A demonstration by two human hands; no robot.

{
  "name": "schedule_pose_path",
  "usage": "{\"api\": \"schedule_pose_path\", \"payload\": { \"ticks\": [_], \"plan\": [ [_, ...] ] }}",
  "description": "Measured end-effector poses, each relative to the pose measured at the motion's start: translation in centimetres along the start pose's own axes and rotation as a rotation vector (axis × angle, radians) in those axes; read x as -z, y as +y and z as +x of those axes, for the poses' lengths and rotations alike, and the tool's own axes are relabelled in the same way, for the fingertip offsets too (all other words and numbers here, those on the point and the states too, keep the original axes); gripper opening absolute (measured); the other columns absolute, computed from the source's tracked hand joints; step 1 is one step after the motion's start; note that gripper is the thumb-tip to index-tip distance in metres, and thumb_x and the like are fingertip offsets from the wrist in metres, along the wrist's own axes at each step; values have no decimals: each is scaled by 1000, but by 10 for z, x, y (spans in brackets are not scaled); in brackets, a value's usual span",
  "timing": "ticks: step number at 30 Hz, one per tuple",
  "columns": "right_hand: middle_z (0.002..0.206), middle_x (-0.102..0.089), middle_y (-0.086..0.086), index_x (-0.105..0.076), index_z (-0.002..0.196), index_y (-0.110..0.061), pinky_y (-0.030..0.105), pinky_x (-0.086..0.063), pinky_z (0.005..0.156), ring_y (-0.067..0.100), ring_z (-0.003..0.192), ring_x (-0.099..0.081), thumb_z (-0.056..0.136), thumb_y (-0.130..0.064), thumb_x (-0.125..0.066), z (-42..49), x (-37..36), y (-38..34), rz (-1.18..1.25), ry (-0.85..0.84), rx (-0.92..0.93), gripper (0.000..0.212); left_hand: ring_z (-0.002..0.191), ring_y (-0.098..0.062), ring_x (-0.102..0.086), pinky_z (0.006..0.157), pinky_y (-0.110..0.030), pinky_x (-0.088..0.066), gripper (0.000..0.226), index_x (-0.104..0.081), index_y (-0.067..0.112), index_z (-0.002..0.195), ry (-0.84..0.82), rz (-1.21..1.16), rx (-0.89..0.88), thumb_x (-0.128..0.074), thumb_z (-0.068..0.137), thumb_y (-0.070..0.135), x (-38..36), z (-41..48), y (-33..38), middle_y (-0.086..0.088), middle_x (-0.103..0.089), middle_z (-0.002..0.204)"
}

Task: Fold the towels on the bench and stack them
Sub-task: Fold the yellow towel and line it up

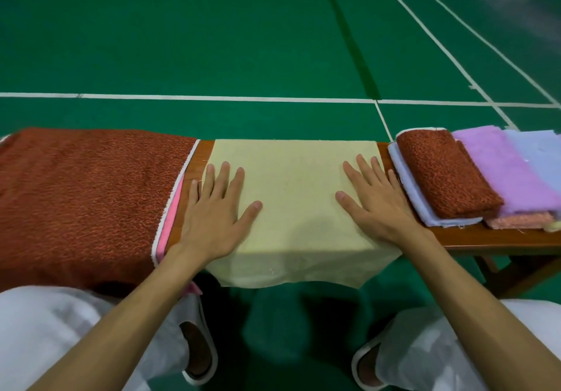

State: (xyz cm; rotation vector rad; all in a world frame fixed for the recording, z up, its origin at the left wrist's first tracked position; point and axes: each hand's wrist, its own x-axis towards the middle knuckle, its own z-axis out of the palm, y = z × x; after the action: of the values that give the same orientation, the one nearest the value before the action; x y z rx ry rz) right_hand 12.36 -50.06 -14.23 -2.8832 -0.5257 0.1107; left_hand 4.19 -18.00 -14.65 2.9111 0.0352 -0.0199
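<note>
Left hand (217, 208) and right hand (375, 200) lie flat, fingers spread wide, pressing the yellow towel (294, 208) on the bench (491, 238); neither grips anything.

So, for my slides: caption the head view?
Left hand and right hand rest flat on a yellow towel on the wooden bench beside a stack of folded towels.

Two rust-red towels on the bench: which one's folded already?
The small rust-red towel at the right end, folded on a pale blue towel. The large rust-red towel at the left end lies spread open over the bench.
</note>
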Motion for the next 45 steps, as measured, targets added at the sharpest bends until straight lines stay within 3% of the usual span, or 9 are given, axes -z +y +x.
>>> {"api": "schedule_pose_path", "payload": {
  "ticks": [3, 6, 15, 19, 23, 26, 35, 42, 45],
  "plan": [
    [172, -8, 4, -15, 164, -20, 44, -7, 127, 22, 158, -2, 105, -57, -36, -5, 9, -8, 162, 119, -61, 73, 158, -28, -6, 127, -48, -7, 80, -20, 19, 164, 95, -192, 55, -29, 102, 69, 10, -1, 1, -8, -14, 172],
    [150, -43, 21, -39, 149, -2, 46, -32, 113, 35, 138, -36, 102, -37, -55, -12, 19, -19, 154, 304, -250, 61, 121, -34, -46, 101, -47, -40, 51, -57, 9, 132, 355, -258, 210, -58, 98, 47, 23, 1, -8, -15, -56, 132],
    [73, -58, 11, -51, 73, -8, 37, -39, 61, 31, 72, -57, 97, -25, -61, -4, 17, -18, 230, 284, -471, 31, 82, -28, -65, 75, -45, -57, 19, -63, 21, 77, 154, -313, 351, -72, 93, 27, 36, 15, -25, 1, -66, 78],
    [83, -57, 12, -48, 88, -6, 41, -39, 65, 32, 77, -54, 105, -25, -50, -1, 25, -16, 289, 288, -377, 25, 74, -23, -57, 65, -38, -43, 17, -56, 9, 89, 179, -529, 248, -60, 102, 20, 38, 15, -19, -6, -63, 81],
    [88, -69, 13, -49, 116, -7, 46, -53, 73, 34, 79, -64, 106, -18, -54, -6, 49, -14, 927, 194, -311, 16, 93, -31, -67, 84, -46, -52, 9, -56, 13, 105, 32, -1146, 315, -63, 102, 17, 62, 12, -18, -21, -69, 105],
    [96, -78, 14, -47, 137, -24, 37, -62, 67, 29, 83, -76, 97, 4, -62, -18, 67, -9, 1267, 16, -175, 51, 107, -27, -73, 93, -46, -58, 43, -56, 23, 134, -79, -1293, 262, -66, 96, 4, 75, 6, -23, -13, -74, 119],
    [92, -79, 3, -71, 117, 0, 13, -57, 71, 6, 82, -75, 86, 11, -70, -34, 95, 4, 1023, 136, -95, 32, 88, -12, -77, 68, -16, -58, 29, -71, 8, 120, -39, -1034, 211, -67, 93, -2, 93, -12, -35, -9, -80, 93],
    [99, -77, -1, -76, 116, -11, 10, -55, 78, -4, 89, -71, 88, -6, -76, -36, 104, 13, 584, 169, -74, 28, 78, -23, -78, 75, -40, -65, 18, -80, 13, 99, 142, -868, 213, -84, 81, 14, 97, -12, -36, -7, -79, 80],
    [93, -78, -6, -79, 110, -22, 22, -58, 79, 4, 83, -71, 91, -18, -74, -35, 106, 16, 368, 211, -45, 20, 50, -18, -63, 50, -28, -54, 20, -82, 19, 88, 194, -759, 226, -89, 72, 30, 98, -8, -35, -9, -74, 67]
  ]
}}
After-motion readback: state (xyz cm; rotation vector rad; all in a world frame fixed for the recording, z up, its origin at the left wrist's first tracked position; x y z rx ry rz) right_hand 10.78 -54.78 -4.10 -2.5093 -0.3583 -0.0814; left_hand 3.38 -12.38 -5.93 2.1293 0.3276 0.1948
